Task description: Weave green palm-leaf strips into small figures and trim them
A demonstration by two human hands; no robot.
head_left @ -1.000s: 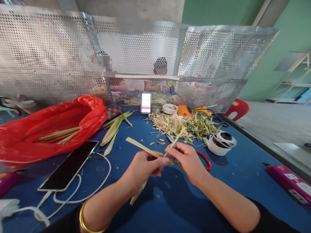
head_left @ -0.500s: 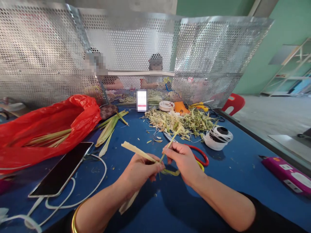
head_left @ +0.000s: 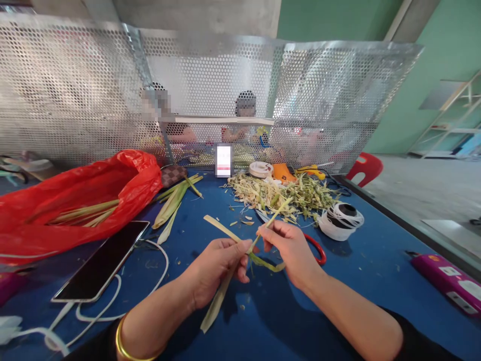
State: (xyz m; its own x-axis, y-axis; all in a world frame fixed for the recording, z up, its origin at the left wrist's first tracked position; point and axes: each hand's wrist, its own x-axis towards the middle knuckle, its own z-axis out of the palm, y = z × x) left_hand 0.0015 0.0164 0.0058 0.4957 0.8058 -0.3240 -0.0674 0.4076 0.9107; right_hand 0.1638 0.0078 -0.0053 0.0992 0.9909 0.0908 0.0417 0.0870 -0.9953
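Note:
My left hand [head_left: 221,263] pinches a pale, dried leaf strip [head_left: 220,225] that looks like corn husk; one end sticks out up and left, another hangs below the palm. A thin yellow-green strip [head_left: 278,211] crosses it at my left fingertips and runs up to the right. My right hand [head_left: 287,245] has thumb and forefinger closed on that strip. Below the crossing a curled green piece [head_left: 266,263] dangles between both hands. Scissors with red handles [head_left: 317,249] lie behind my right hand, partly covered by it.
At the left are a red plastic bag [head_left: 78,195] with stalks inside, a dark tablet [head_left: 101,263] and a white cable. Several husk leaves [head_left: 173,203], a scrap pile [head_left: 278,193], a thread spool [head_left: 341,223] and a purple power strip [head_left: 447,281] surround the hands. Perforated metal screens stand behind.
Both hands have shifted slightly right in the picture, as has the whole scene. The pale strip's hanging end shows more below my left hand, and the thin strip leans further right.

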